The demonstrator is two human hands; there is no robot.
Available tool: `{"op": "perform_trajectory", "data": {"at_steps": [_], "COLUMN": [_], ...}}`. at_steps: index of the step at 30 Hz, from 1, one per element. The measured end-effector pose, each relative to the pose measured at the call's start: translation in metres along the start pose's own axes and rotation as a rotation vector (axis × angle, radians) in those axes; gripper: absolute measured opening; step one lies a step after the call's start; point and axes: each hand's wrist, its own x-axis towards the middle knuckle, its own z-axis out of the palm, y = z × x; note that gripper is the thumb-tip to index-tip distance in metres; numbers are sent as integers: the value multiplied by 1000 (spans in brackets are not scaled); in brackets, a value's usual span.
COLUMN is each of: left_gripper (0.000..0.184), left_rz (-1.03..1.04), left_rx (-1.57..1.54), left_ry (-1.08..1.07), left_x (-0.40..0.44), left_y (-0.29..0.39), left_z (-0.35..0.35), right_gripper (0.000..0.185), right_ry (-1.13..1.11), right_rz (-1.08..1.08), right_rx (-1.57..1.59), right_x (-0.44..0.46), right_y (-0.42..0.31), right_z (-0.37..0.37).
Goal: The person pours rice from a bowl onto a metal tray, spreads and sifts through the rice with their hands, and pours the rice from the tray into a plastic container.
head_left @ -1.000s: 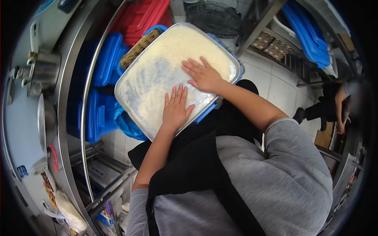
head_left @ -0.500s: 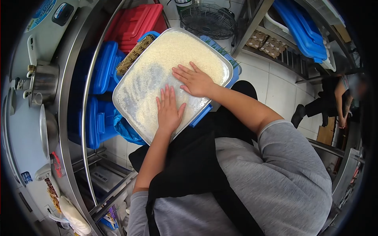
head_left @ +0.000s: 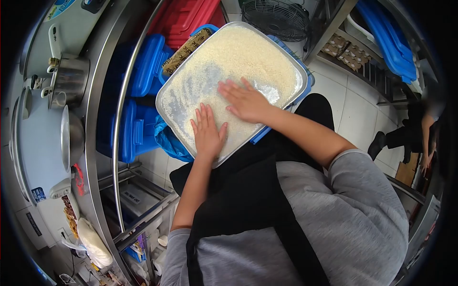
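A large metal tray [head_left: 158,102] holds a layer of pale, fine grains [head_left: 253,52] that look like rice. The grains lie thicker at the far side; bare metal shows through in the middle and near the right corner. My left hand [head_left: 208,133] rests flat on the grains by the near edge, fingers spread and pointing away from me. Stretched out over the middle of the tray is my right hand [head_left: 245,100], its fingers blurred at the tips and pointing left. Neither hand holds anything.
Blue lidded bins [head_left: 128,128] and a red bin [head_left: 191,21] stand beyond and left of the tray. A steel counter [head_left: 95,86] with a pot [head_left: 71,81] runs along the left. A black fan [head_left: 276,19] is behind. Another person's arm [head_left: 426,138] shows at right.
My right hand has swept left and nearer across the tray, and a shiny bare patch now shows to its right. My left hand stays flat near the edge. The view has shifted.
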Motion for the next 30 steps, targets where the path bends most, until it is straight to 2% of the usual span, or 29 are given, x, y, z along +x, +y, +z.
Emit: {"op": "perform_trajectory", "data": {"at_steps": [5,18,23,30], "left_gripper": [82,82,77,76], "left_rz": [-20,-45,131,163], "left_rx": [55,99,-8,27], "left_ry": [-75,-77,-50,-94], "left_x": [-9,-1,22,28], "left_y": [-17,-2,30,40], "left_z": [1,-1,10,21], "right_gripper": [65,66,66,65], "right_ry": [-43,-73,-67,-22], "right_rz": [63,58,62,46], "right_rx": [-156,-101,-85,-26], "right_x": [-22,-14,-14,-15], "right_y": [47,38,39,40], "right_z": [-8,14,17,19]}}
